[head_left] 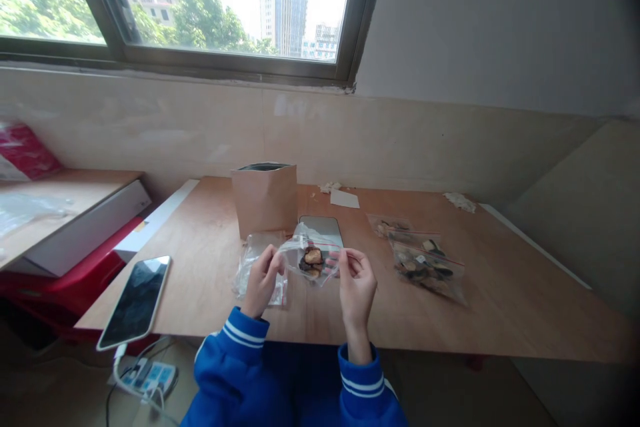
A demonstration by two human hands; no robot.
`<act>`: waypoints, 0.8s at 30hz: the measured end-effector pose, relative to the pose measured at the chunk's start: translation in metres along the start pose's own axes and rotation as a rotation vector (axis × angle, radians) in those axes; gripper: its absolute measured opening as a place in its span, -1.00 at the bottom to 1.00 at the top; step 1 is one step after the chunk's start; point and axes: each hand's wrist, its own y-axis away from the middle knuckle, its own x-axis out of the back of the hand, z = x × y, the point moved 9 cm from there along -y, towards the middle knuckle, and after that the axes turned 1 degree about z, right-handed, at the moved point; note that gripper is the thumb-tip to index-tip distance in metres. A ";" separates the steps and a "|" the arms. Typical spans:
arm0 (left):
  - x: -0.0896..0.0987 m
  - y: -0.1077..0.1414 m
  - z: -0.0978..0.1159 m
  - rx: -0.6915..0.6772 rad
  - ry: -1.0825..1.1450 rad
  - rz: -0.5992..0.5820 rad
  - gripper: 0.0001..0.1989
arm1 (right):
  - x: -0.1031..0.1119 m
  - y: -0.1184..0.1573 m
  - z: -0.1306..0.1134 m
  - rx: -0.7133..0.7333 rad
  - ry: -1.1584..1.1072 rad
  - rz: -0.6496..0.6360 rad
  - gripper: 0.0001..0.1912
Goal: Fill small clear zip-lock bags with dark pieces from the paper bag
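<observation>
Both my hands hold a clear zip bag (320,273) by its top corners, above the table's front part. Inside it lie brown and black dried slices (313,257), perhaps dried mushrooms. My left hand (262,280) pinches the left corner, and my right hand (357,280) pinches the right one. Behind the bag is a flat scale-like device (327,229), partly covered. Under and beside my left hand rests a pile of empty clear bags (248,265). A brown kraft pouch (266,200) stands upright with its top open. Filled zip bags (430,270) lie to the right.
A phone (136,300) with a charging cable lies at the table's (500,300) left front edge, above a power strip (153,377). A white card (345,199) and pale scraps (460,201) lie near the wall. Another table (100,180) stands at left.
</observation>
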 end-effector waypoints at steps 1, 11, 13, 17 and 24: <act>0.000 -0.002 -0.006 0.018 0.062 0.001 -0.60 | -0.006 0.001 -0.003 -0.005 -0.023 -0.016 -0.57; -0.038 -0.015 -0.081 0.405 0.689 -0.056 -0.56 | -0.055 0.007 0.008 -0.091 -0.113 -0.142 -0.59; -0.048 -0.010 -0.087 0.498 0.812 -0.095 -0.50 | -0.062 0.009 0.017 -0.096 -0.090 -0.182 -0.61; -0.046 -0.005 -0.098 0.599 0.849 -0.070 -0.49 | -0.065 0.013 0.011 0.062 0.117 -0.157 -0.71; -0.035 -0.008 -0.103 0.560 0.847 0.026 -0.52 | -0.113 0.035 -0.015 0.388 0.503 -0.511 -0.81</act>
